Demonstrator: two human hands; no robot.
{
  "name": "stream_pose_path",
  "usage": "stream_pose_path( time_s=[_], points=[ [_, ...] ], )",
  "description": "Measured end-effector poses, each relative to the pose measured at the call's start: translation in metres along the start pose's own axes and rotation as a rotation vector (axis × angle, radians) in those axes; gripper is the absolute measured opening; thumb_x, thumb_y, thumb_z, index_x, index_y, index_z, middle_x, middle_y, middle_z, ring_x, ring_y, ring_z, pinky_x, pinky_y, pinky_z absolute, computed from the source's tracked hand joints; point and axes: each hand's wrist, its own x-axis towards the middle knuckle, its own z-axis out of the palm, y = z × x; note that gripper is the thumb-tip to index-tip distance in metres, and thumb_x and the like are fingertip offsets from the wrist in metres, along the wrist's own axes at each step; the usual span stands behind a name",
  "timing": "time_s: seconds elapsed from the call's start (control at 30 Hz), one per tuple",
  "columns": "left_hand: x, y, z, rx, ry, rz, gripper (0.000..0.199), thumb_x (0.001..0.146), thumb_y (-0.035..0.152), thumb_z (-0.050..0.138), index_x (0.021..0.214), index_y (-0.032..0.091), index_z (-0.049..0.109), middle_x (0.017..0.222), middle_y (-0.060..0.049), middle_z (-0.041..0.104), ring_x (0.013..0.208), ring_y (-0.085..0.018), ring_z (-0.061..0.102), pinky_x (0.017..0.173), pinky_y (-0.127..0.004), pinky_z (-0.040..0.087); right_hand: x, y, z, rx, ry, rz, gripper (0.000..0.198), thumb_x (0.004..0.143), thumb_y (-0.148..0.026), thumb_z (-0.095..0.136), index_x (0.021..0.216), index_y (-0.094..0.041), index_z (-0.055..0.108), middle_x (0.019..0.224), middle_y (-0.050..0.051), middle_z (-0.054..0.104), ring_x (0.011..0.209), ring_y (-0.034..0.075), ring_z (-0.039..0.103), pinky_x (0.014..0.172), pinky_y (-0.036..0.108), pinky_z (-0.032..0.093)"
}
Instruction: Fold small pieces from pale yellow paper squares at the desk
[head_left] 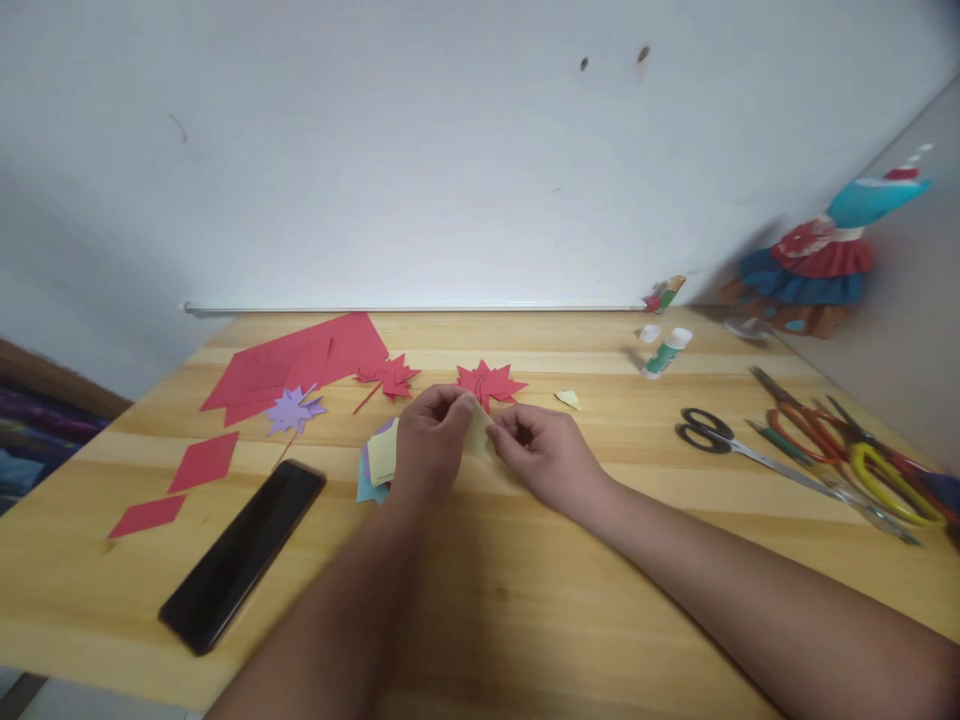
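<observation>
Between my two hands is a small pale yellow piece of paper (478, 436), pinched from both sides above the table. My left hand (433, 440) grips its left edge with thumb and forefinger. On the other side, my right hand (541, 455) pinches the right edge, fingers curled. Just beyond them lies a red paper leaf (489, 382), partly behind the fingertips. Another red paper leaf with a stem (391, 377) rests farther left. Coloured paper pieces (381, 458), yellow, blue and purple, lie stacked beside my left hand, which partly covers them. A yellow scrap (568, 399) is to the right.
Red sheets (330, 360), a purple paper leaf (295, 409), red diamond pieces (204, 461) and a black phone (244, 555) lie left. Right are an uncapped glue stick (667, 353), black-handled scissors (709, 432), several other tools (892, 480) and a doll-like dress figure (817, 250). A wall stands behind.
</observation>
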Motion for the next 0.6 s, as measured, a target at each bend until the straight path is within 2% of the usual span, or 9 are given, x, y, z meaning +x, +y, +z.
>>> stream_pose_path(
  time_s=[0.17, 0.33, 0.6],
  points=[
    [0.0002, 0.0028, -0.0011, -0.033, 0.040, -0.004, 0.016, 0.073, 0.035, 0.074, 0.074, 0.019, 0.070, 0.060, 0.005, 0.061, 0.053, -0.010, 0.051, 0.053, -0.022, 0.040, 0.0011, 0.0018, 0.0018, 0.018, -0.009, -0.009, 0.022, 0.089, -0.031, 0.065, 0.070, -0.021, 0.059, 0.063, -0.002, 0.055, 0.059, 0.013, 0.046, 0.053, 0.025, 0.036],
    [0.0004, 0.0025, -0.0011, -0.013, 0.043, 0.004, 0.017, 0.075, 0.035, 0.073, 0.076, 0.019, 0.070, 0.061, 0.004, 0.061, 0.053, -0.010, 0.051, 0.052, -0.022, 0.040, 0.0023, 0.0048, 0.0025, 0.073, -0.026, 0.060, 0.021, 0.089, -0.034, 0.066, 0.073, -0.021, 0.062, 0.064, -0.003, 0.054, 0.059, 0.012, 0.045, 0.054, 0.026, 0.036],
    [0.0038, -0.0067, -0.0028, -0.100, -0.084, -0.040, 0.030, 0.081, 0.046, 0.072, 0.088, 0.017, 0.075, 0.070, 0.000, 0.069, 0.058, -0.012, 0.057, 0.055, -0.023, 0.045, 0.0009, 0.0080, 0.0037, 0.088, 0.030, 0.014, 0.016, 0.087, -0.029, 0.067, 0.074, -0.020, 0.065, 0.065, -0.002, 0.059, 0.059, 0.013, 0.050, 0.055, 0.026, 0.039]
  ],
)
